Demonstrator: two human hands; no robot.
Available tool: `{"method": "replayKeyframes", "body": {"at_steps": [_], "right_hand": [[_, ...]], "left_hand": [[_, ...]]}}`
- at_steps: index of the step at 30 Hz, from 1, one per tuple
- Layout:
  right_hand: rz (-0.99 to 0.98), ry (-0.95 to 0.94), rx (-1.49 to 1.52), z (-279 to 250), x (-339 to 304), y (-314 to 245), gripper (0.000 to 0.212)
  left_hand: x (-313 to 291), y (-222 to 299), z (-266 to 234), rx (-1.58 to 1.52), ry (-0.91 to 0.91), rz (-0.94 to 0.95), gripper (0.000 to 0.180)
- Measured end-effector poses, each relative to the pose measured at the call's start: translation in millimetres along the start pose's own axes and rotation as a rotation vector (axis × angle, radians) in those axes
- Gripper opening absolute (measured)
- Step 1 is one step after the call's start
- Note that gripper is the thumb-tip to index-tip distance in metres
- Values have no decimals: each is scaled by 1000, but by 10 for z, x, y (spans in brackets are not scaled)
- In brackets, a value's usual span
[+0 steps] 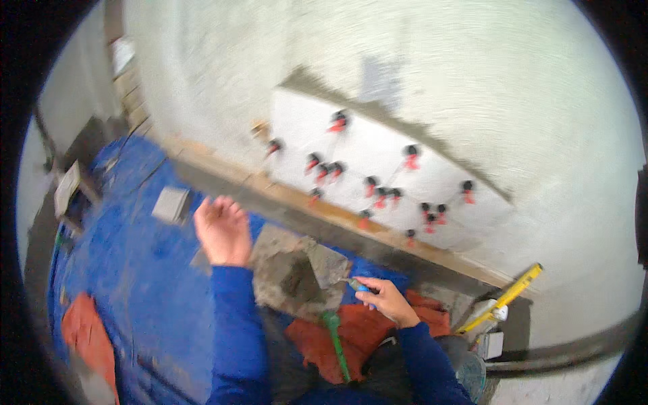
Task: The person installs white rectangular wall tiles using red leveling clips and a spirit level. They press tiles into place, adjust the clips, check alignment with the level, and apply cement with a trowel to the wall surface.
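My right hand [388,300] is wrapped round the blue handle of a trowel [363,287]. The trowel's blade points left, toward a mound of grey mortar [297,277] on a mortar-smeared slab [266,253]; blur hides whether it touches the mortar. My left hand [223,229] is raised to the left of the slab, palm up, fingers loosely bent and apart, with nothing in it. Ahead, white tiles [297,121] cover the low part of the wall, dotted with several black-and-red tile levelling clips [412,158]. Grey mortar shows along the tiles' upper edge.
Blue sheeting [135,250] covers the floor at left, with a stack of small tiles [171,204] on it. Reddish cloth [358,331] and a green-handled tool [336,344] lie close to me. A yellow spirit level [506,297] leans at right, near a bucket [470,374].
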State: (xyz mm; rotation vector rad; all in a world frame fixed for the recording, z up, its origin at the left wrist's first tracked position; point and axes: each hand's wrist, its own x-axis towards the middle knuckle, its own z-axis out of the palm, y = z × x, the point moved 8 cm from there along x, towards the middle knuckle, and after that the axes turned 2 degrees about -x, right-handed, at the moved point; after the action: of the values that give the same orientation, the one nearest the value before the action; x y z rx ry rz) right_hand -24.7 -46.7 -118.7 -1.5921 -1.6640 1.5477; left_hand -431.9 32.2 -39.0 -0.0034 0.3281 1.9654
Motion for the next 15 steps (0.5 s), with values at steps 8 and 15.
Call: {"method": "replayKeyframes", "body": {"at_steps": [8, 15], "right_hand": [[-567, 927, -864, -1804, -1909, -2040, 41], [-480, 1093, -1411, -2317, -1902, -2618, 43]], "left_hand": [[-29, -312, -113, 167, 50, -78, 27], [3, -505, -148, 207, 74, -64, 28]]}}
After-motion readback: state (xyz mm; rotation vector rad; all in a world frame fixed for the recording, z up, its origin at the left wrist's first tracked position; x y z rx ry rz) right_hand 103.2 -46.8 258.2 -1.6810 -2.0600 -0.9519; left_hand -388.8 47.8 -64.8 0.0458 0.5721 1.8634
